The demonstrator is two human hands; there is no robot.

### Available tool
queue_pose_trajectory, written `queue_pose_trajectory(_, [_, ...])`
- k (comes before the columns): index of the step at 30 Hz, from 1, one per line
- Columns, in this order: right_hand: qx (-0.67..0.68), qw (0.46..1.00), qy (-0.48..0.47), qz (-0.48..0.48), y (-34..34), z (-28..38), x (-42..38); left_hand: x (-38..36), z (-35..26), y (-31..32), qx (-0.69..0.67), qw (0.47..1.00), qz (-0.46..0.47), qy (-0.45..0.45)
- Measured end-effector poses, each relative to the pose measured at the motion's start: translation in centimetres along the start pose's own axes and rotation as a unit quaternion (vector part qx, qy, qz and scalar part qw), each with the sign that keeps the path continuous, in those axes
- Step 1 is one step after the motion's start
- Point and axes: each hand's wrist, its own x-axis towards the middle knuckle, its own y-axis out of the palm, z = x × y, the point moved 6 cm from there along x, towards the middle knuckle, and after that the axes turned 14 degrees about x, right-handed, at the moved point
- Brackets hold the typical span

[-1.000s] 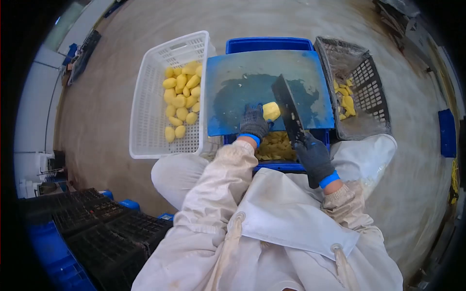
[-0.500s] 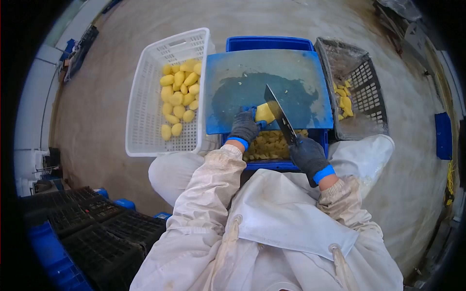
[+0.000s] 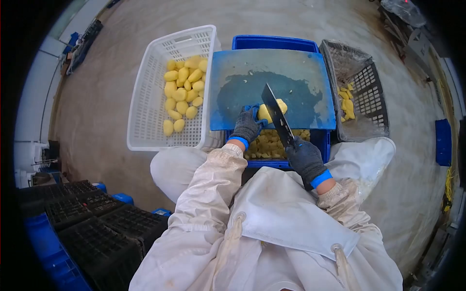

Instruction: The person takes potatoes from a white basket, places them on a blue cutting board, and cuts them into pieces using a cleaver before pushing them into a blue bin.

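My right hand (image 3: 305, 159), in a dark glove with a blue cuff, is closed round the handle of a cleaver (image 3: 277, 116). Its blade stands across a peeled potato (image 3: 264, 113), with yellow flesh showing on both sides of it. My left hand (image 3: 247, 123), gloved the same way, grips the potato's left end with bent fingers. Both are over the near edge of a wet blue cutting board (image 3: 233, 63). Below that edge, cut potato pieces (image 3: 267, 146) fill a blue crate (image 3: 320, 140) under the board.
Left of the board stands a white perforated crate (image 3: 138, 114) holding whole peeled potatoes (image 3: 180, 94). On the right, a dark lined crate (image 3: 361, 130) contains yellow potato pieces (image 3: 347, 106). Black crates (image 3: 102, 233) are at the lower left. A blue bin (image 3: 442, 142) lies far right.
The cleaver has shifted slightly left over the potato, and a pale piece now shows to the right of the blade. My left hand stays at the potato's left side. The view has shifted slightly.
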Motion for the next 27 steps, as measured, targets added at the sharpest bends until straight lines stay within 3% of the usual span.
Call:
queue_pose_trajectory(10, [-0.006,0.998,0.047,0.029,3.6,-1.5,2.9,0.2,0.0,-0.1,0.01,1.0,0.028,-0.01])
queue_pose_trajectory(12, [-0.005,0.996,-0.085,-0.016,2.1,-2.6,2.6,1.3,-0.2,-0.3,0.056,0.996,0.07,0.011])
queue_pose_trajectory(13, [-0.007,0.997,-0.081,-0.012,1.0,-3.2,1.6,1.2,-0.5,0.0,0.052,0.996,0.073,0.009])
queue_pose_trajectory(15, [-0.107,0.955,-0.251,-0.117,-3.3,-1.1,-1.1,1.8,-2.2,-0.8,0.183,0.978,-0.048,0.086])
queue_pose_trajectory(16, [-0.108,0.955,-0.25,-0.116,-4.4,-1.0,-1.6,2.7,-2.3,-0.5,0.181,0.979,-0.048,0.086])
queue_pose_trajectory(17, [0.097,0.98,-0.117,-0.131,-6.0,-2.6,-1.3,3.9,-2.9,0.2,0.151,0.981,-0.007,0.125])
queue_pose_trajectory(18, [0.297,0.945,0.022,-0.136,-6.3,-4.8,-1.4,4.6,-3.5,1.1,0.121,0.979,0.033,0.163])
queue_pose_trajectory(19, [0.297,0.945,0.019,-0.134,-6.0,-6.3,-1.3,4.4,-4.5,2.0,0.184,0.966,0.061,0.171])
queue_pose_trajectory(21, [0.252,0.959,-0.032,-0.124,-5.1,-10.0,-0.7,3.0,-5.5,3.8,0.174,0.963,0.007,0.207])
queue_pose_trajectory(22, [0.182,0.975,-0.052,-0.115,-5.3,-10.4,-0.5,1.9,-6.9,1.9,0.124,0.964,0.072,0.226])
queue_pose_trajectory(23, [-0.082,0.979,-0.158,-0.099,-5.5,-8.5,-0.6,0.3,-8.2,0.0,0.072,0.959,0.136,0.237])
queue_pose_trajectory(24, [-0.096,0.973,-0.181,-0.103,-6.2,-6.2,-0.6,-1.8,-8.3,1.0,0.073,0.951,0.085,0.289])
queue_pose_trajectory(25, [0.265,0.951,-0.017,-0.157,-6.0,-8.8,0.6,-3.2,-8.0,1.7,0.076,0.936,0.034,0.343])
queue_pose_trajectory(26, [0.449,0.869,0.183,-0.095,-5.2,-8.0,0.6,-3.0,-6.6,0.9,0.085,0.943,0.031,0.321])
queue_pose_trajectory(27, [0.199,0.976,-0.026,-0.088,-5.7,-8.2,2.0,-2.8,-5.7,-0.4,0.049,0.944,-0.011,0.326])
